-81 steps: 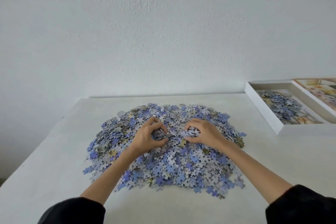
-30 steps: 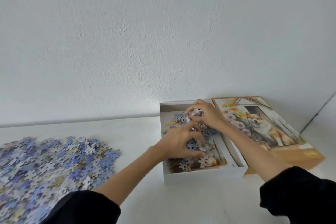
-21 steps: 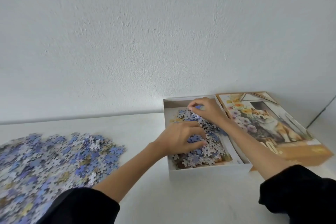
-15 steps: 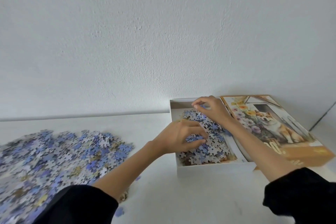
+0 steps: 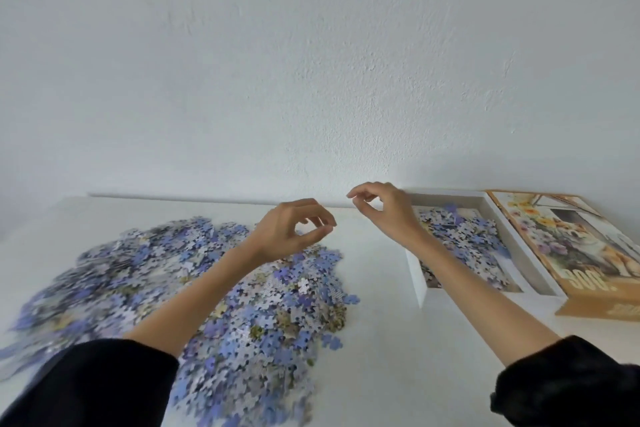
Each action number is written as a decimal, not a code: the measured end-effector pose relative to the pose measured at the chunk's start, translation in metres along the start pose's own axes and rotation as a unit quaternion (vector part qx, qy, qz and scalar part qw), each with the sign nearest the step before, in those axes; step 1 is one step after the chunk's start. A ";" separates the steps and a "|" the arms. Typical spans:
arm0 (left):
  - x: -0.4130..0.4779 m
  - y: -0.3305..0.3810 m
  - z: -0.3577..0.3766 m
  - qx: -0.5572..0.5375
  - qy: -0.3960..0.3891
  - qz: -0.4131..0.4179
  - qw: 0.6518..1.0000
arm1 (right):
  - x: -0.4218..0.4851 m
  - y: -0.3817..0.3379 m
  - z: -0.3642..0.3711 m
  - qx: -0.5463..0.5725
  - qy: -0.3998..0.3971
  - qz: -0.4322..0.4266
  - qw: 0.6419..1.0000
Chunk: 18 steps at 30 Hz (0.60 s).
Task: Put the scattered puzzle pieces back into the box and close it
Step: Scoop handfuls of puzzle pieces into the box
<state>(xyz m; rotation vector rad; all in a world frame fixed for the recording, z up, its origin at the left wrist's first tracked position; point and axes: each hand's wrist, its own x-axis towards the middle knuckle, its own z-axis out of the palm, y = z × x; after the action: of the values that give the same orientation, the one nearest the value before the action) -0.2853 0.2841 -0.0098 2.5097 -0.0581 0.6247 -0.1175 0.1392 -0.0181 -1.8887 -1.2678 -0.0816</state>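
A big heap of blue and white puzzle pieces (image 5: 194,288) covers the left half of the white table. At the right stands the open white box (image 5: 415,284), partly filled with pieces (image 5: 464,236). My left hand (image 5: 294,229) hovers above the heap's far right edge, fingers loosely curled, holding nothing. My right hand (image 5: 384,208) hangs in the air between heap and box, just left of the box's far corner, fingers loosely curled and empty. Its forearm crosses the box's near left corner.
The box lid (image 5: 581,253), printed with a dog and flowers, lies face up against the box's right side. A white wall rises right behind the table (image 5: 381,357). A few stray pieces (image 5: 332,341) lie beside the heap's right edge.
Both hands have let their pieces fall in the box and moved left out of it, toward the heap. The view has swung left, bringing the heap back to the middle.
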 end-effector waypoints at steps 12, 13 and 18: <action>-0.128 -0.080 -0.104 0.078 -0.016 -0.072 0.994 | -0.013 -0.108 0.142 0.022 -0.101 -0.004 0.995; -0.137 -0.089 -0.109 0.079 -0.034 -0.084 0.993 | -0.016 -0.113 0.150 0.016 -0.123 0.002 0.992; -0.185 -0.125 -0.130 0.063 -0.211 -0.172 0.960 | -0.029 -0.126 0.193 -0.098 -0.341 0.016 0.935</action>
<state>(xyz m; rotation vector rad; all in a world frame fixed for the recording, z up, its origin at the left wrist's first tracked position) -0.4842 0.4414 -0.0581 2.6446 0.2657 -0.0549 -0.3035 0.2634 -0.0813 -2.2010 -1.7289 0.5279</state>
